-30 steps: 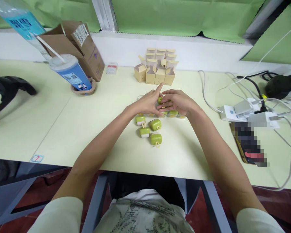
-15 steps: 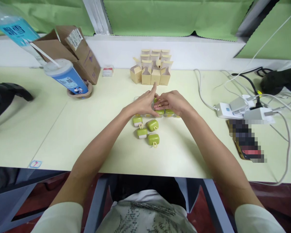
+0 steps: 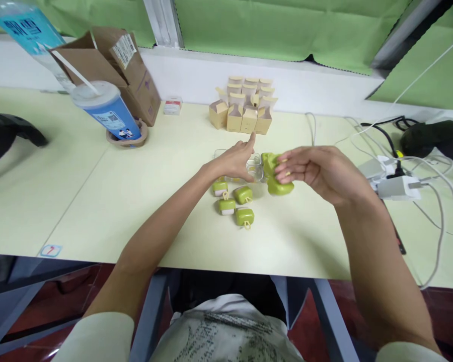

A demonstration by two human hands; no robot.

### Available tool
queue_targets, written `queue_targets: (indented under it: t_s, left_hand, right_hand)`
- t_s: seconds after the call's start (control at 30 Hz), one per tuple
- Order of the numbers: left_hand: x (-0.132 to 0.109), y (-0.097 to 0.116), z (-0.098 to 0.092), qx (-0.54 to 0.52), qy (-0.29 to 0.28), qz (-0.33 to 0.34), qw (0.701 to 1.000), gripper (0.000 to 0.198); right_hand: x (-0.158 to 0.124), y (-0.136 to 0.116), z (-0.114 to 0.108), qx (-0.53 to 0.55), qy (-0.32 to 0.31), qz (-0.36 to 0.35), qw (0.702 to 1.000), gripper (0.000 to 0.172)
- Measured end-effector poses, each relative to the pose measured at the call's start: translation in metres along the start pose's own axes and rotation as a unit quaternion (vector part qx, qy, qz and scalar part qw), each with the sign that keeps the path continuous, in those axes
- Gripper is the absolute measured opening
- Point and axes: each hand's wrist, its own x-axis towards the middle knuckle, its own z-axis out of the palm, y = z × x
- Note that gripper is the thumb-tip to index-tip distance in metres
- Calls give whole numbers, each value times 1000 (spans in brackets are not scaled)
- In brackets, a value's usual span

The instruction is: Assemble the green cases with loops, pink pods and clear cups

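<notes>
My left hand (image 3: 234, 160) rests on a clear plastic tray (image 3: 221, 153) with its thumb and index finger spread wide. To its right, my right hand (image 3: 317, 168) is lifted, palm facing left, with its fingers against a cluster of green cases (image 3: 280, 187) at the tray's right end. How many cases are in it is partly hidden. In front of the tray, several small green-and-white cases with yellow loops lie loose, one of them a green case (image 3: 244, 216) nearest me.
Small open cardboard boxes (image 3: 249, 120) stand in rows by the wall. At the left are a brown carton (image 3: 145, 95), a blue cup (image 3: 115, 118) in a holder and a bottle (image 3: 30, 35). White chargers (image 3: 398, 187) and cables lie at the right, partly behind my right arm.
My right hand has moved right, away from my left hand, with green cases at its fingers. The tray's clear compartments are now exposed beside my left hand. The camera view has shifted slightly.
</notes>
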Motion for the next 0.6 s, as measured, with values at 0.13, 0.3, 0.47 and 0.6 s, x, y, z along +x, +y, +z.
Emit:
queue_targets:
  t_s: [0.13,0.3,0.47,0.6]
  left_hand:
    - [1,-1,-1,2,-4,11,1000,159]
    - [-5,18,-12,33,-44,-33,998,156]
    - [-9,25,-21,21,-68,-39,997,164]
    - [-9,30,-24,-3,-32,-6,999,169]
  right_hand:
    - [-21,38,1,35,-30,69,997,16]
    - [-18,74,14,73,-52,88,992,27]
    - [-20,50,3,53,-45,88,994,37]
    - [1,12,-22,40,25,-1,999,20]
